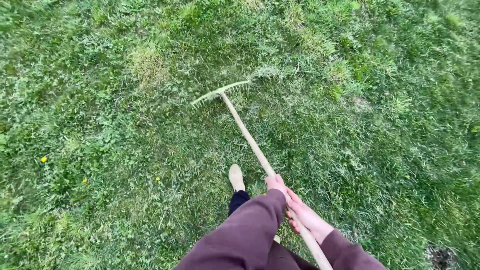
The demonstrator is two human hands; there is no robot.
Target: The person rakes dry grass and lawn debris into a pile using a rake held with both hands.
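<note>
a person stands on a lawn (100, 100) and holds a long wooden rake (250, 140) with both hands. the rake's handle runs on a diagonal from the lower middle of the frame up toward the centre, its long axis leaning up and to the left; the pale toothed head (220, 93) lies on the grass just above the centre, teeth down into a patch of loose, dry cuttings.

the left hand (276, 183) is the nearer one to the head: it sits further up the shaft, fingers wrapped round the wood, its grip closed on the handle, with a maroon sleeve (245, 230) covering the forearm. the right hand (305, 216) is lower, toward the bottom edge of the frame, also closed around the shaft, close behind the left, the two almost touching. the handle's end runs out of the picture at the bottom.

so the head lies well away from both hands, up and left along the shaft. a beige shoe (236, 177) points upward just left of the handle, below the rake head. small yellow flowers (44, 159) dot the grass at the left; a dark bare spot (441, 256) shows in the lower right corner.
</note>
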